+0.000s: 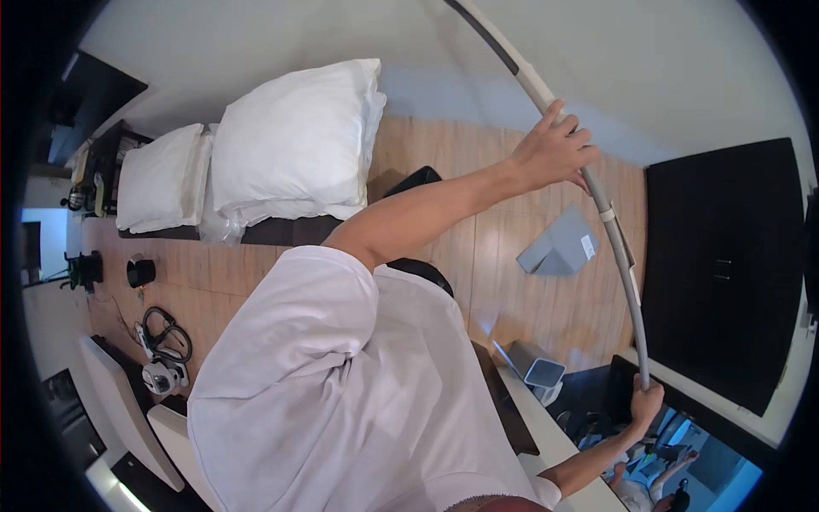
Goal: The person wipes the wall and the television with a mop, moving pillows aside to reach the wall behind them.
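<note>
A long, slim pole [631, 294] runs from the top of the view down to the lower right. It is mostly grey, with a beige length and a dark strip toward its upper end and a light collar partway down; the lens makes it look curved. My left hand [550, 158] is closed around its upper part, knuckles up, with the thumb side lower. Lower down, my right hand [646, 403] grips the pole near its bottom end. What lies beyond the top edge is cut off. A white shirt [367, 375] covers my torso.
White pillows [294, 141] lie stacked on a dark bench at left. On the wood floor stands a grey angular object [560, 243] with a white label. A black cabinet [721, 273] fills the right. A grey box-shaped device [544, 373] sits near a counter. A person [636, 493] shows at lower right.
</note>
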`<state>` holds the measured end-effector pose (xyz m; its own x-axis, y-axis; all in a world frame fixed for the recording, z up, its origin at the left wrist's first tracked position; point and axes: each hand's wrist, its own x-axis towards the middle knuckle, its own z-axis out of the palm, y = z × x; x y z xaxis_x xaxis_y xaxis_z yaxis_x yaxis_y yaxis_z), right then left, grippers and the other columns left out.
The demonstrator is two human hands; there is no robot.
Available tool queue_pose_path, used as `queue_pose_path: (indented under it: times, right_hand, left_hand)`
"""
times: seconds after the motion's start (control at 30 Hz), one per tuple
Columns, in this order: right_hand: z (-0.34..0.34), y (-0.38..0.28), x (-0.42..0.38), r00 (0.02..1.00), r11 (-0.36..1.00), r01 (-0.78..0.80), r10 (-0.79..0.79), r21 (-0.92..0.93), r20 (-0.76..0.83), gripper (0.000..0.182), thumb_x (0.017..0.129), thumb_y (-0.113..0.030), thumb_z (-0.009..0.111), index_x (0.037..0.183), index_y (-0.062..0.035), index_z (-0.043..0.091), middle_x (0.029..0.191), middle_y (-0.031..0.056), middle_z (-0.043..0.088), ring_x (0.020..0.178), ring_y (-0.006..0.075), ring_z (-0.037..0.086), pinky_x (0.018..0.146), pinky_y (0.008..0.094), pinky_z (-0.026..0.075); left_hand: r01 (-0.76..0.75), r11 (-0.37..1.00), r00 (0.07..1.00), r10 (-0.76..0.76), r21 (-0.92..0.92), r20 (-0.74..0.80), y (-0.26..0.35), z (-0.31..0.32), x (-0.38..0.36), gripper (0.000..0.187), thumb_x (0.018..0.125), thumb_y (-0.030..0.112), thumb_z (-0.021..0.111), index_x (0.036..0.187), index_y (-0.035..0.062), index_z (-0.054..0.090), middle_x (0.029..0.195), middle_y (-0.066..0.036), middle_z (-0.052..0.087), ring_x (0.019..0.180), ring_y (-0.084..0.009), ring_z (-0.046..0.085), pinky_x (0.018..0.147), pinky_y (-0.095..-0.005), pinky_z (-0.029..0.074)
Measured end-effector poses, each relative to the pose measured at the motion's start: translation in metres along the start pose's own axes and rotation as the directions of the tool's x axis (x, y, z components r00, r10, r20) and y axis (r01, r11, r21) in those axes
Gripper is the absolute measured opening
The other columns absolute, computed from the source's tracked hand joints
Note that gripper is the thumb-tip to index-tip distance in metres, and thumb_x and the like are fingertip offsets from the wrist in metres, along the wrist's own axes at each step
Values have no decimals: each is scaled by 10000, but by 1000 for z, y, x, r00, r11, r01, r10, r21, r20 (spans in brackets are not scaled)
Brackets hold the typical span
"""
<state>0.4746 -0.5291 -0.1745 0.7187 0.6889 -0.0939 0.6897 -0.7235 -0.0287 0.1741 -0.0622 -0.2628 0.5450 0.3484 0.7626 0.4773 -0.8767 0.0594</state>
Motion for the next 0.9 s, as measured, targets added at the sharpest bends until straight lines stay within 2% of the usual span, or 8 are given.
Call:
queue_pose_path:
  times: [0.1,0.23,0.4,0.53,0.6,0.73,0.8,0.9]
  right_hand:
    - [-38,-2,-11,994,999,-35,38,-26,103,321,880,-252,779,840,46,668,625,200,484,580,270,439,609,438,442]
    - [-123,-32,-35,986,992,-93,80,84,144,385,818,-260,842,718,9,586,616,0,435,637,105,395,552,350,313]
    - [-228,-98,-24,975,986,-49,12,159,224,411,846,-358,827,751,-71,548,650,-63,374,638,55,336,563,291,239]
    - [-272,-181,-17,983,1000,-21,19,9,183,462,952,-432,735,773,-64,522,662,-58,305,638,80,268,573,312,204]
    - [-284,-220,-11,986,994,-7,25,-106,163,481,963,-451,722,776,-58,517,664,-53,302,642,85,264,576,317,203]
    - [-276,-279,12,992,951,88,-56,-296,113,543,980,-492,691,769,-26,510,639,-11,314,640,110,293,562,357,214]
    - [-265,-304,30,986,886,101,-30,-452,163,500,972,-457,692,828,4,564,612,95,417,600,215,421,588,365,334]
    - [-210,-340,44,958,824,260,-286,-503,27,484,972,-442,698,817,5,596,593,121,488,582,284,447,598,438,368]
  left_hand:
    - [-6,996,999,3,-85,-36,-2,1,-5,567,655,696,735,827,166,630,857,7,615,983,-243,618,1141,-562,364]
    - [-44,979,997,32,-201,-63,-20,-13,-3,578,663,712,731,780,155,630,786,-3,603,889,-246,600,1029,-506,419]
    - [23,937,999,-13,-350,30,-67,-8,-4,586,660,712,754,757,143,653,695,3,583,760,-221,556,844,-390,421]
    - [101,904,985,-34,-415,166,-103,-2,-9,549,673,677,783,723,150,637,674,-1,583,723,-222,550,788,-363,433]
    - [37,886,997,-65,-463,-45,-123,23,-22,504,707,636,796,681,165,616,647,-9,574,689,-249,561,716,-371,444]
    - [41,857,986,-119,-514,-120,-157,60,-50,473,738,551,821,637,152,587,616,-44,561,686,-298,581,683,-405,462]
    - [257,842,958,-157,-475,241,-172,59,-64,421,779,434,830,620,126,590,610,-78,568,706,-340,604,706,-441,476]
    - [349,798,907,-158,-491,389,-195,106,-105,371,826,319,798,605,106,589,618,-116,583,729,-365,614,729,-453,485]
